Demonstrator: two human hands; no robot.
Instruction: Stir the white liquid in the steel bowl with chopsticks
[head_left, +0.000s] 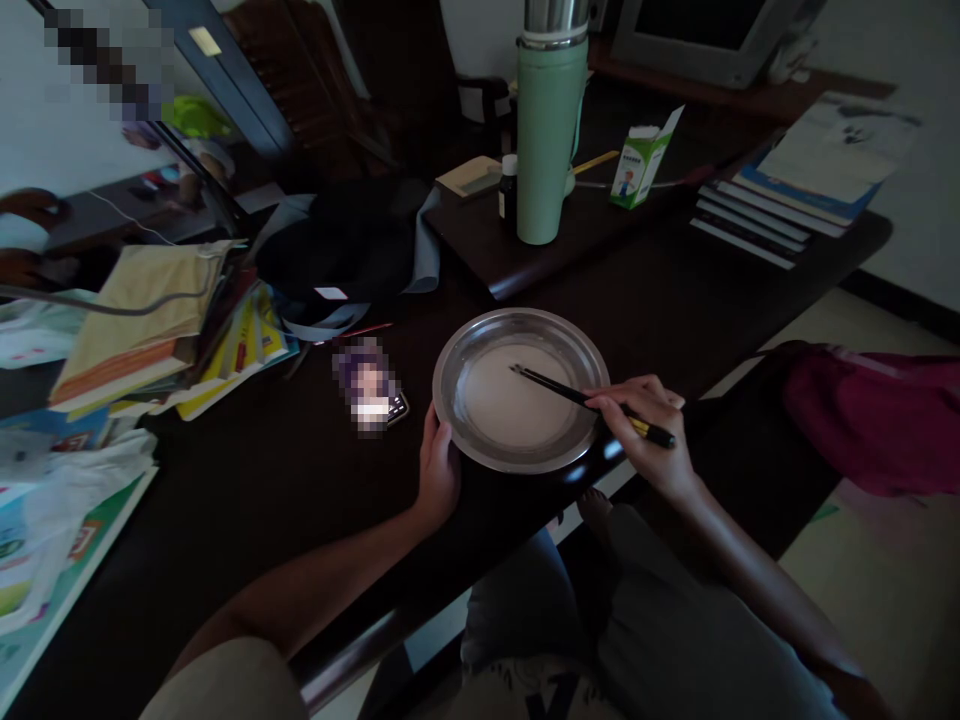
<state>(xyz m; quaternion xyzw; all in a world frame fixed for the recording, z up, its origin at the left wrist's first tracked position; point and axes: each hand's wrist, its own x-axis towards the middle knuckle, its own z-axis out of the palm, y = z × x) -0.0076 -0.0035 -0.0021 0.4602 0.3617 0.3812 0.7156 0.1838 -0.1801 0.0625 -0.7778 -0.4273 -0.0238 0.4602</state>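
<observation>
The left hand (pixel 440 470) grips the left rim of a metal bowl (pixel 448 385) with whitish contents (pixel 517 405). The right hand (pixel 651 425) holds chopsticks (pixel 562 387), tips over the contents. Left of the bowl, a phone (pixel 397 408) lies on the dark table (pixel 247 490). Beyond stand a green flask (pixel 550 140), bottle (pixel 509 190) and carton (pixel 637 172); books (pixel 810 185) are stacked at right.

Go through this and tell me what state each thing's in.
Bowl: upright, holding something pale
Chopsticks: paired, pointing into bowl
Left hand: gripping bowl's edge
Right hand: holding chopsticks
Phone: screen lit
Flask: upright
Small bottle: upright, capped
Box: flap open
Books: stacked
Television: screen dark
</observation>
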